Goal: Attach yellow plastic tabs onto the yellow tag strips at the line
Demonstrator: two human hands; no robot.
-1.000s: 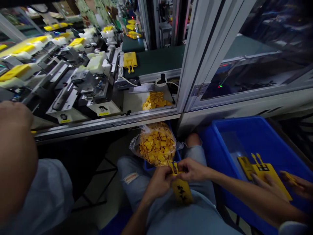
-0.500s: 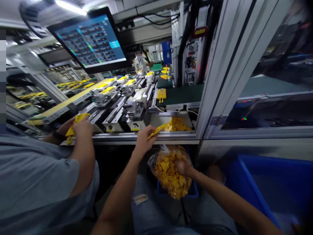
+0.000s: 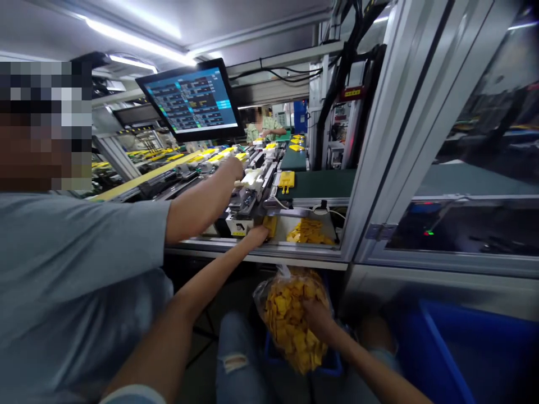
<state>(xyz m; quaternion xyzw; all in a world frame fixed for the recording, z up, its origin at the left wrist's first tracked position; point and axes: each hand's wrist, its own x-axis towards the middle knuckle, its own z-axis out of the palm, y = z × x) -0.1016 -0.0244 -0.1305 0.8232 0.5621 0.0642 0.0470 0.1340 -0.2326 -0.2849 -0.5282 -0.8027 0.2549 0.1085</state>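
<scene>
My left hand (image 3: 256,235) reaches forward to the edge of a steel tray (image 3: 290,235) on the machine, shut on a flat yellow piece (image 3: 270,226). The tray holds a heap of loose yellow pieces (image 3: 309,232), a little to the right of that hand. My right hand (image 3: 319,317) is down at a clear plastic bag (image 3: 269,303) full of yellow pieces, pressed in among them at its mouth. Its fingers are hidden by the pieces.
A co-worker's arm (image 3: 200,202) stretches over the machine's white fixtures at left. A green conveyor (image 3: 315,184) carries a yellow part (image 3: 286,180). An aluminium door frame (image 3: 379,168) stands right, a monitor (image 3: 189,101) above, and a blue crate (image 3: 463,350) at lower right.
The view has tilted up from my lap to the machine. My left hand has moved forward from my lap to the tray with the yellow piece. My right hand has moved from the blue crate to the bag.
</scene>
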